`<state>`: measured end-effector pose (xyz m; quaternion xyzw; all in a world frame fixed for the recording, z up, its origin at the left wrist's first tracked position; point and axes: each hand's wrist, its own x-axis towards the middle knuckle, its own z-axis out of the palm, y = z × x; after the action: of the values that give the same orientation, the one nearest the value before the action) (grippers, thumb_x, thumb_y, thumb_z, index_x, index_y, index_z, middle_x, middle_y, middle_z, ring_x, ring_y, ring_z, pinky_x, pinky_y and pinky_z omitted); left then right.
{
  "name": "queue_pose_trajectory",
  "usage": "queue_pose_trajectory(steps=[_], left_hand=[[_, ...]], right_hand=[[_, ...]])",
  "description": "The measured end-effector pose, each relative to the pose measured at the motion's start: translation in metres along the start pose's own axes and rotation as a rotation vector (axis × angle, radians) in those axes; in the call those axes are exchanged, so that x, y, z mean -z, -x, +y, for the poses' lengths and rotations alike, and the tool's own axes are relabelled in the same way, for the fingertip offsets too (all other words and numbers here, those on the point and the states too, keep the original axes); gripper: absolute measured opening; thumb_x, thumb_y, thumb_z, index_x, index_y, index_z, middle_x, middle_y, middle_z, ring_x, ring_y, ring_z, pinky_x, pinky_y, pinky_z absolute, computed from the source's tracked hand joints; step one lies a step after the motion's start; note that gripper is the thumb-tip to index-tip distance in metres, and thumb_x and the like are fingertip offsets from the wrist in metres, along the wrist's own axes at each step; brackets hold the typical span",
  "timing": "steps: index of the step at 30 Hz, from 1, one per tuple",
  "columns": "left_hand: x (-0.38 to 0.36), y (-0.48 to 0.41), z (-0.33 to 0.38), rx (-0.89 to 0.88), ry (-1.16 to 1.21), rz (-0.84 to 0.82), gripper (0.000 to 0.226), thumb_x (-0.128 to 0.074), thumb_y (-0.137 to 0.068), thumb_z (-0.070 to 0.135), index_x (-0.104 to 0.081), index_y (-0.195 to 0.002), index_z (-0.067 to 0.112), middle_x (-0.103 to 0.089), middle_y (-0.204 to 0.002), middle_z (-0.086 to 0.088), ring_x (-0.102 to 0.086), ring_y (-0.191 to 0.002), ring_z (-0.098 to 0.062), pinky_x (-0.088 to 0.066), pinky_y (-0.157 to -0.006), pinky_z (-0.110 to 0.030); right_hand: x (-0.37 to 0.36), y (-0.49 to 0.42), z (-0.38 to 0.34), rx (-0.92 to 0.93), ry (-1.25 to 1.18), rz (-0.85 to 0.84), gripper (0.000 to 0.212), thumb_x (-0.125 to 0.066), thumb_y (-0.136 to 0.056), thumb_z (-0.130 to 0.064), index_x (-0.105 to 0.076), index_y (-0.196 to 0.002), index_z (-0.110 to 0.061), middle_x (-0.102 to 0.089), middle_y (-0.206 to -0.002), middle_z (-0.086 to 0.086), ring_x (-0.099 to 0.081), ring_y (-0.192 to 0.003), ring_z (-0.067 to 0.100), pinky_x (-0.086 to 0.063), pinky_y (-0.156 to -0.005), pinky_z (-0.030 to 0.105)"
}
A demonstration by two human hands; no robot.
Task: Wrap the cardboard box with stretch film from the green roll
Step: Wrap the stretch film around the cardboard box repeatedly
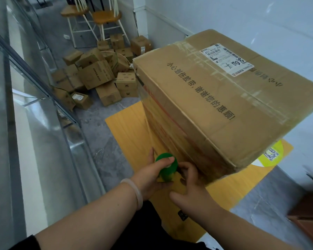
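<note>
Green roll (pixel 167 166) gripped in our left hand (pixel 150 173), right hand (pixel 192 183) curled beside it (hold unclear), low at the cardboard box (pixel 215 105) corner; mid-wrap, next we likely pass film (pixel 170 138) around.

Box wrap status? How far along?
Done: glossy film already covers the big brown cardboard box's left side. In hand: left hand grips the green stretch-film roll at the near lower corner; right hand meets it, grip unclear. Left: the top, with its white shipping label, looks bare of film.
</note>
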<state>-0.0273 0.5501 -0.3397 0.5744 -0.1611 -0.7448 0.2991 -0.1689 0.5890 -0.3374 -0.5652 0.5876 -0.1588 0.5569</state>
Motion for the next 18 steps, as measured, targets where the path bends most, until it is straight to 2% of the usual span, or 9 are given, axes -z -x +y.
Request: queue_pose_trajectory(steps=[2,5,8,10,12,14,16,18], left_hand=[[-0.002,0.003,-0.005,-0.006,-0.031,-0.005,0.105,-0.076,-0.084,0.03,0.0,-0.152,0.052,-0.036,-0.154,0.0,-0.049,-0.128,-0.027,-0.057,-0.085,-0.044],[-0.007,0.007,-0.015,-0.007,-0.043,-0.004,0.108,-0.076,-0.084,0.03,0.004,-0.153,0.051,-0.038,-0.152,0.001,-0.05,-0.127,-0.026,-0.056,-0.09,-0.046],[-0.01,0.009,-0.025,-0.001,-0.026,0.003,0.107,-0.075,-0.085,0.027,0.004,-0.154,0.049,-0.039,-0.15,-0.002,-0.052,-0.126,-0.029,-0.057,-0.079,-0.041],[-0.013,0.012,-0.031,0.009,-0.037,-0.006,0.107,-0.074,-0.086,0.025,0.005,-0.154,0.049,-0.038,-0.151,-0.004,-0.053,-0.126,-0.03,-0.057,-0.08,-0.042],[-0.016,0.015,-0.034,0.01,-0.056,-0.008,0.107,-0.074,-0.086,0.023,0.005,-0.153,0.05,-0.036,-0.153,-0.005,-0.052,-0.126,-0.031,-0.057,-0.083,-0.044],[-0.02,0.017,-0.036,-0.001,-0.083,-0.007,0.108,-0.074,-0.086,0.023,0.007,-0.153,0.05,-0.032,-0.156,-0.005,-0.051,-0.127,-0.031,-0.057,-0.077,-0.042],[-0.023,0.019,-0.038,-0.012,-0.115,-0.005,0.109,-0.074,-0.086,0.025,0.009,-0.153,0.049,-0.033,-0.154,-0.002,-0.052,-0.122,-0.027,-0.057,-0.076,-0.041],[-0.026,0.019,-0.044,-0.015,-0.137,-0.006,0.107,-0.072,-0.087,0.025,0.009,-0.152,0.05,-0.042,-0.142,0.001,-0.056,-0.108,-0.019,-0.056,-0.079,-0.041]], right_hand=[[0.001,0.006,0.007,0.042,0.042,0.029,0.085,-0.057,-0.062,-0.044,-0.015,-0.136,-0.043,-0.037,-0.14,-0.013,-0.042,-0.128,0.012,-0.04,-0.106,0.038],[0.005,0.013,0.013,0.117,0.164,0.063,0.096,-0.057,-0.064,-0.048,-0.008,-0.146,-0.041,-0.029,-0.145,-0.009,-0.034,-0.133,0.01,-0.036,-0.109,0.036],[0.004,0.02,0.02,0.13,0.171,0.096,0.09,-0.059,-0.064,-0.05,-0.017,-0.143,-0.04,-0.03,-0.14,-0.008,-0.032,-0.132,0.009,-0.035,-0.109,0.036],[0.001,0.025,0.027,0.132,0.105,0.143,0.081,-0.062,-0.064,-0.05,-0.025,-0.134,-0.041,-0.035,-0.136,-0.01,-0.036,-0.129,0.007,-0.038,-0.107,0.035],[-0.001,0.029,0.032,0.105,0.045,0.144,0.074,-0.064,-0.062,-0.052,-0.024,-0.124,-0.045,-0.04,-0.135,-0.01,-0.041,-0.125,0.007,-0.04,-0.106,0.034],[-0.001,0.033,0.035,0.103,0.005,0.147,0.073,-0.065,-0.06,-0.052,-0.024,-0.12,-0.046,-0.043,-0.133,-0.009,-0.044,-0.124,0.006,-0.041,-0.106,0.032],[0.002,0.036,0.037,0.129,-0.006,0.18,0.076,-0.067,-0.061,-0.049,-0.025,-0.124,-0.042,-0.044,-0.132,-0.011,-0.044,-0.125,0.004,-0.041,-0.106,0.03],[0.005,0.039,0.039,0.153,0.016,0.203,0.086,-0.068,-0.063,-0.048,-0.024,-0.136,-0.04,-0.041,-0.134,-0.016,-0.042,-0.126,0.002,-0.04,-0.106,0.029]])
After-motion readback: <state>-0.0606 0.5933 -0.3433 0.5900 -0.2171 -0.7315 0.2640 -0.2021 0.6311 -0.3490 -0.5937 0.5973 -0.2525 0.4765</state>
